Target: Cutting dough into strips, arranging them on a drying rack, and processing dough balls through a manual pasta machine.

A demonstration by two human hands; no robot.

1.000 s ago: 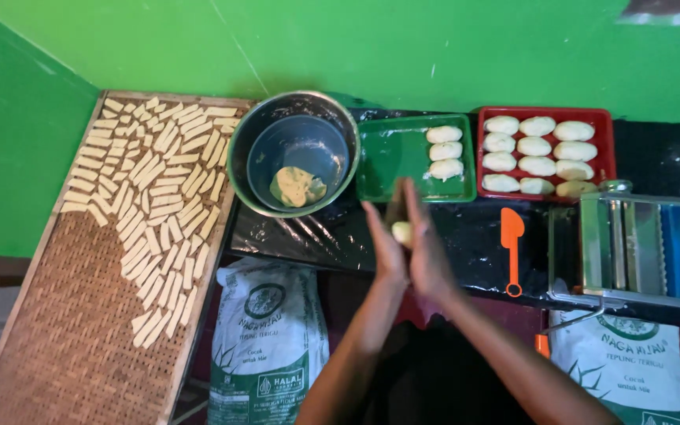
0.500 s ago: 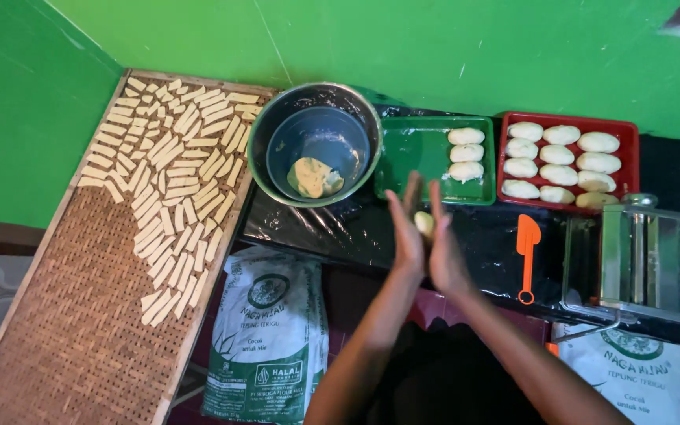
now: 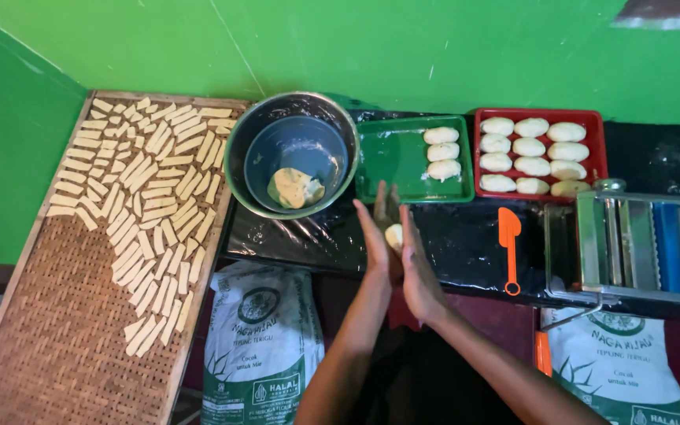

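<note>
A small pale dough ball was pressed between two upright palms, just below the centre of the view. The left hand was held flat against its left side, fingers straight and pointing to 12 o'clock. The right hand was laid flat against its right side in the same way, so the ball was sandwiched rather than gripped by curled fingers. Only a sliver of dough was seen between the palms.

The hands were held over a black plastic sheet spread on the worktop. At 11 o'clock from the ball, a metal bowl was seen with a blue bowl nested inside it, and a lump of dough lay in the blue one. At 12 o'clock, a green tray carried three shaped dough pieces along its right side. At 1 o'clock, a red tray was filled with rows of similar dough pieces. An orange spatula lay at 3 o'clock, and beyond it stood a metal pasta roller.

Far off at 9 o'clock, a woven bamboo tray was covered across its upper half with many cut dough strips. A flour sack was seen at 7 o'clock and another flour sack at 4 o'clock.
</note>
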